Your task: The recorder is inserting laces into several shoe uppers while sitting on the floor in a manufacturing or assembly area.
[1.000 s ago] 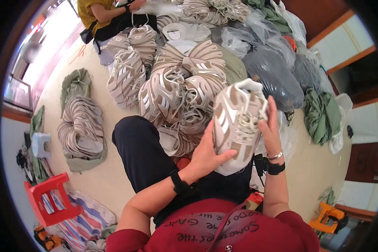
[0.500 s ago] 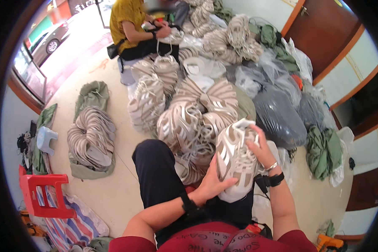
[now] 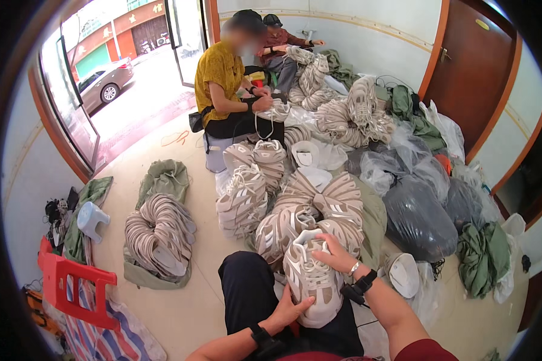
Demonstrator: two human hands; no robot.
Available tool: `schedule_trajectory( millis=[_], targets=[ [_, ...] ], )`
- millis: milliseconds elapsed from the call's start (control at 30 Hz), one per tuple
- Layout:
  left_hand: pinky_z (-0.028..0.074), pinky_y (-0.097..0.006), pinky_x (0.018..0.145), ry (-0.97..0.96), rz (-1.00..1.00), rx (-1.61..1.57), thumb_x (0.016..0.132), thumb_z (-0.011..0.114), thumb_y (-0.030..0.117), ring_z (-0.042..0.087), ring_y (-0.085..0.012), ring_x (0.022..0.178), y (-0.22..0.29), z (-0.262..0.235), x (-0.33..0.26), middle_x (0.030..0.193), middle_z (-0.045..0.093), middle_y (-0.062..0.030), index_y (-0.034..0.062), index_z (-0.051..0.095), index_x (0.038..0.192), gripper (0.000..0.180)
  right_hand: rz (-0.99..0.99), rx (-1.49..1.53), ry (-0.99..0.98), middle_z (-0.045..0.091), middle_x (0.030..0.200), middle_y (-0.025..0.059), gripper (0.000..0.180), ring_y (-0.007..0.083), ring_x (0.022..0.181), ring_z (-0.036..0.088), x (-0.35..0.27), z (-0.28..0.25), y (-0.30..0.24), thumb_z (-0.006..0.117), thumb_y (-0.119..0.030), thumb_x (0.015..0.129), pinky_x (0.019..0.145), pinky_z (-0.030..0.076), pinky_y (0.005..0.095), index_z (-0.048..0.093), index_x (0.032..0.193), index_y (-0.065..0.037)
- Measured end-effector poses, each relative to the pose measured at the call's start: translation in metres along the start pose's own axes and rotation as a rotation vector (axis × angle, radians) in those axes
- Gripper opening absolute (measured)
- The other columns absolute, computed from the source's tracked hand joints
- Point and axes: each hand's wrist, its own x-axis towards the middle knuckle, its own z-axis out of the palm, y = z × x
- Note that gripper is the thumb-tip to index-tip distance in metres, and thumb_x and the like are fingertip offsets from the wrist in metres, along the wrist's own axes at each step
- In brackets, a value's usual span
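A beige and white sneaker upper (image 3: 315, 274) with pale laces rests over my lap, its toe toward me. My left hand (image 3: 289, 311) grips its side near the toe, the thumb lying across the toe. At the collar end, my right hand (image 3: 337, 256) is closed on the upper's right edge, with fingers at the opening. Just beyond stand bundles of nested, similar uppers (image 3: 286, 231), and another bundle (image 3: 244, 201) leans to their left. The sneaker upper's underside is hidden.
A curled bundle of uppers (image 3: 159, 231) lies on green cloth at left, near a red plastic stool (image 3: 81, 289) and a small pale-blue stool (image 3: 93, 219). Grey plastic bags (image 3: 418, 216) fill the right. A co-worker in yellow (image 3: 223, 78) sits ahead; another sits behind.
The view has tilted up, bringing in more of the doorway and the second co-worker. Held in both hands, the sneaker upper has shifted left over my lap and turned straighter.
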Motion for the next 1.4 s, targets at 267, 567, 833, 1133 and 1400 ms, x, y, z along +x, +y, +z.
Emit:
schedule_trajectory(
  millis=[267,567,833,1133,1400],
  targets=[
    [0.033,-0.037,0.109,-0.184,-0.042,-0.04,0.08,0.077,0.032,0.039,-0.026,0.13,-0.015,0.007,0.003,0.141,0.038,-0.019,-0.004,0.015,0.145,0.097,0.051,-0.026,0.188,0.048,0.12,0.0201,0.06,0.0327,0.117,0.045,-0.049,-0.008,0.0,0.066,-0.039,0.085,0.104,0.034,0.0391,0.046,0.127,-0.001],
    [0.03,-0.036,0.109,-0.247,0.171,0.116,0.085,0.07,0.018,0.038,-0.024,0.129,0.012,0.032,0.035,0.14,0.038,-0.0181,-0.0032,0.015,0.144,0.084,0.138,0.03,0.272,0.047,0.123,0.0188,0.057,0.0308,0.118,0.045,-0.055,-0.045,0.018,0.066,-0.034,0.086,0.103,0.034,0.0383,0.044,0.129,-0.004],
    [0.032,-0.036,0.108,-0.174,0.083,-0.038,0.083,0.073,0.019,0.04,-0.0248,0.129,-0.005,0.034,0.038,0.14,0.038,-0.0186,-0.0039,0.017,0.144,0.086,0.113,0.067,0.228,0.048,0.125,0.0207,0.058,0.0313,0.12,0.045,-0.044,-0.036,0.03,0.066,-0.037,0.087,0.104,0.034,0.0376,0.046,0.128,-0.001],
    [0.041,-0.035,0.101,-0.137,0.037,0.088,0.09,0.066,0.02,0.05,-0.0232,0.12,0.03,0.021,0.007,0.134,0.045,-0.0172,-0.0029,0.023,0.145,0.074,0.231,0.343,0.023,0.034,0.147,0.0139,0.072,0.0234,0.134,0.034,-0.095,-0.059,-0.009,0.062,-0.034,0.092,0.111,0.028,0.0337,0.027,0.147,-0.004],
    [0.043,-0.037,0.096,0.087,0.476,0.691,0.08,0.068,0.009,0.047,-0.0297,0.118,0.067,0.007,0.006,0.132,0.045,-0.0193,-0.0006,0.031,0.144,0.075,0.452,0.344,0.123,0.064,0.103,0.0029,0.028,0.0075,0.088,0.059,-0.165,-0.071,-0.029,0.061,-0.018,0.092,0.078,0.048,0.0248,0.06,0.114,-0.001]
  ],
)
